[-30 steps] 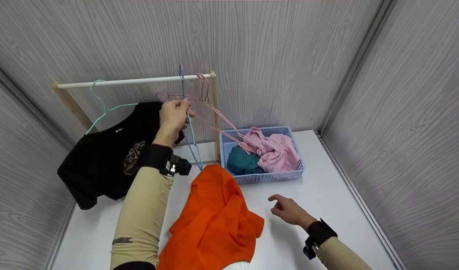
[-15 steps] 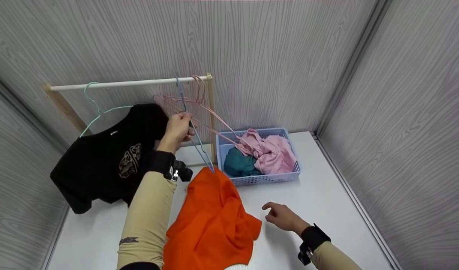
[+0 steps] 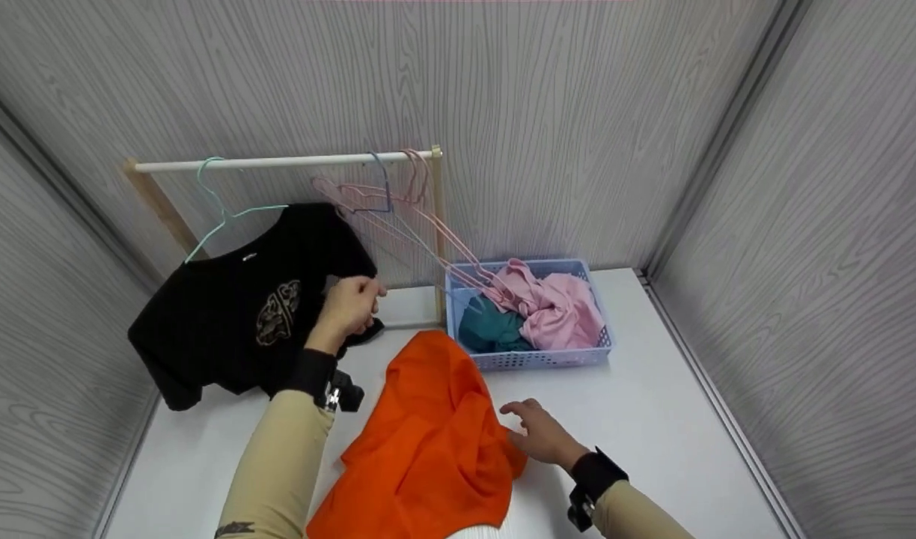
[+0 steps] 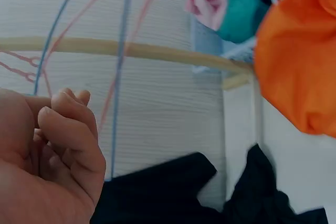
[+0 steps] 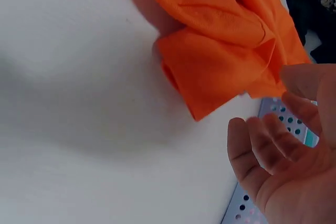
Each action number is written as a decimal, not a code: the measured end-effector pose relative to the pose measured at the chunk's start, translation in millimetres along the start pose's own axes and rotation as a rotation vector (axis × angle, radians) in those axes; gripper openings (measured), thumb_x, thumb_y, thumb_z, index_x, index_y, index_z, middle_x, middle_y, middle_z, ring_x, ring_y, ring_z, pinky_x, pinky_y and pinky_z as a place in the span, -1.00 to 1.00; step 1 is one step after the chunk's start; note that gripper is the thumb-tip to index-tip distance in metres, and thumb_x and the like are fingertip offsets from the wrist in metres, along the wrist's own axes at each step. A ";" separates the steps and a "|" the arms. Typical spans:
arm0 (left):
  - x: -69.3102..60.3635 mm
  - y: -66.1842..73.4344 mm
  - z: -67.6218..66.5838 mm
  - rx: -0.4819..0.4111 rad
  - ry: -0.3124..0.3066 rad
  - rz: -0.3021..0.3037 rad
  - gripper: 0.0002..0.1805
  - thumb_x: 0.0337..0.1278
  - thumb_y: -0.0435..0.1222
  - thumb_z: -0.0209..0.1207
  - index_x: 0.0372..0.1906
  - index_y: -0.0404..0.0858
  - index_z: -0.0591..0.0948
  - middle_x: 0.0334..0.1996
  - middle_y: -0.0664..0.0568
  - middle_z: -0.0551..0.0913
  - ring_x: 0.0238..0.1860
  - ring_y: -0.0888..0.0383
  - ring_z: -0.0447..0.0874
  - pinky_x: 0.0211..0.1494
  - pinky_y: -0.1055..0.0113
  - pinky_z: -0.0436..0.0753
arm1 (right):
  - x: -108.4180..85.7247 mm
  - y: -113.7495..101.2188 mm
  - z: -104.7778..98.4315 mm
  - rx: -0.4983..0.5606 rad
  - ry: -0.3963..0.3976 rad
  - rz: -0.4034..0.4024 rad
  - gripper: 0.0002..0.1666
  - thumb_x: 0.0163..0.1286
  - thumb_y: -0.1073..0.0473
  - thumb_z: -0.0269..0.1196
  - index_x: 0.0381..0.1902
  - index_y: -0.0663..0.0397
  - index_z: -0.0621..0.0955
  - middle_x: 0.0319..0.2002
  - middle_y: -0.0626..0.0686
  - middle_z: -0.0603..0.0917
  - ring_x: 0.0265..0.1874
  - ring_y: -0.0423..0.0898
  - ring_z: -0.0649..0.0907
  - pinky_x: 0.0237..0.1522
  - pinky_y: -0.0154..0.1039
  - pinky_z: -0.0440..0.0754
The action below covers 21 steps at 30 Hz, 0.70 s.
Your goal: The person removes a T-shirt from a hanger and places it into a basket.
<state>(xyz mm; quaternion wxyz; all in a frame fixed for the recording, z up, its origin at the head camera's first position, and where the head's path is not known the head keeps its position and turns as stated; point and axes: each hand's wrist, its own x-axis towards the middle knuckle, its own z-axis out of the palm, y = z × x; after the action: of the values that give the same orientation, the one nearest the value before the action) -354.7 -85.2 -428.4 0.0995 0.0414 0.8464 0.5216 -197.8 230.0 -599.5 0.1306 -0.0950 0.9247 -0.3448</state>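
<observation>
Grey walls (image 3: 563, 112) with a wavy wood-grain pattern close in the back and both sides, dark metal strips running up the corners. Between them spreads a smooth white table (image 3: 652, 419). At its back left stands a rack (image 3: 293, 161) with a white rail and wooden posts. A black shirt (image 3: 218, 322) with a chest print hangs there. The orange cloth (image 3: 428, 449) lies rumpled at the table's front middle. Behind it sits a light blue basket (image 3: 533, 362) holding a pink cloth (image 3: 559, 311) and a teal cloth (image 3: 488, 326). The bare blue hanger (image 3: 388, 196) hooks over the rail near its right end. The left hand (image 3: 349, 305), fingers loosely curled, holds nothing. The right hand (image 3: 542, 434), half spread and also without a hold, is at the orange cloth's right edge; contact cannot be told.
</observation>
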 end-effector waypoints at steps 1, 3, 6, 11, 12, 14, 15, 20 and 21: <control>-3.7 -7.9 1.6 0.057 -0.001 0.007 -0.68 0.39 -0.25 -0.12 -0.14 -0.32 0.61 -0.61 0.06 0.49 -0.74 0.27 0.42 -0.70 0.48 0.39 | 2.6 -3.9 5.3 -0.020 0.002 0.006 -0.47 0.34 0.14 0.25 0.25 0.04 0.45 0.21 0.31 0.41 0.11 0.24 0.52 0.13 0.20 0.55; -11.9 -22.3 5.7 0.151 -0.008 0.016 -0.69 0.36 -0.24 -0.09 -0.18 -0.30 0.63 -0.60 0.04 0.52 -0.74 0.26 0.44 -0.69 0.47 0.43 | 9.2 -13.2 16.4 -0.073 -0.025 0.028 -0.30 0.28 0.05 0.33 0.35 -0.08 0.38 0.36 0.28 0.27 0.25 0.28 0.41 0.16 0.26 0.51; -24.8 -38.8 14.0 0.230 -0.031 0.033 -0.72 0.33 -0.25 -0.05 -0.20 -0.27 0.65 -0.59 0.04 0.55 -0.72 0.25 0.47 -0.67 0.46 0.47 | 20.0 -28.8 34.1 -0.227 -0.123 0.048 -0.02 0.16 -0.05 0.44 0.46 -0.37 0.22 0.52 0.18 0.01 0.42 0.29 0.20 0.09 0.25 0.57; -45.3 -56.3 29.9 0.257 -0.085 0.040 -0.77 0.36 -0.24 -0.02 -0.22 -0.22 0.63 -0.58 0.06 0.55 -0.70 0.23 0.48 -0.66 0.44 0.48 | 30.4 -45.8 70.0 -0.608 -0.223 -0.029 0.30 0.04 -0.04 0.52 0.45 -0.84 -0.10 0.58 0.04 -0.12 0.26 0.17 0.45 -0.23 0.00 0.72; -49.3 -59.1 31.7 0.265 -0.099 0.036 -0.77 0.37 -0.23 -0.02 -0.22 -0.20 0.63 -0.57 0.05 0.56 -0.70 0.23 0.48 -0.66 0.44 0.48 | 31.1 -47.5 77.1 -0.690 -0.243 -0.045 0.33 0.04 -0.04 0.52 0.43 -0.90 -0.16 0.58 0.01 -0.12 0.15 0.12 0.53 -0.27 -0.06 0.72; -56.1 -64.5 33.7 0.273 -0.125 0.024 -0.79 0.38 -0.23 -0.02 -0.22 -0.18 0.63 -0.55 0.02 0.58 -0.69 0.22 0.48 -0.66 0.45 0.47 | 32.7 -48.3 88.0 -0.813 -0.277 -0.082 0.29 0.10 -0.04 0.48 0.39 -0.98 -0.18 0.58 -0.02 -0.07 -0.02 0.07 0.60 -0.30 -0.15 0.71; -59.2 -66.5 34.1 0.278 -0.134 0.022 -0.79 0.39 -0.23 -0.01 -0.21 -0.18 0.63 -0.54 0.01 0.59 -0.69 0.22 0.49 -0.66 0.45 0.46 | 33.2 -47.7 91.6 -0.854 -0.291 -0.099 0.25 0.12 -0.04 0.46 0.38 -1.00 -0.14 0.57 -0.02 -0.03 -0.08 0.05 0.60 -0.29 -0.17 0.69; -66.8 -72.4 35.2 0.270 -0.179 0.030 -0.80 0.41 -0.22 0.01 -0.19 -0.18 0.63 -0.51 -0.05 0.62 -0.70 0.22 0.48 -0.67 0.45 0.46 | 28.5 -34.9 90.8 -0.855 -0.235 -0.206 -0.25 0.13 -0.14 0.44 0.23 -0.75 0.36 0.32 0.04 0.39 -0.07 0.05 0.64 -0.28 -0.12 0.70; -67.6 -73.0 35.5 0.269 -0.184 0.036 -0.80 0.41 -0.22 0.01 -0.20 -0.18 0.63 -0.52 -0.04 0.61 -0.70 0.22 0.48 -0.67 0.46 0.46 | 25.7 -29.8 88.5 -0.835 -0.197 -0.242 -0.38 0.14 -0.10 0.44 0.13 -0.64 0.45 0.21 0.05 0.47 -0.19 0.02 0.65 -0.34 -0.14 0.69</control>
<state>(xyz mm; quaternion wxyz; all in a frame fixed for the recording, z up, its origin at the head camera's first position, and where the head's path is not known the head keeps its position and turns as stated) -278.6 -98.9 -500.5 0.1607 0.1172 0.8951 0.3991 -192.4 146.7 -648.7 0.1272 -0.2795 0.9500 0.0558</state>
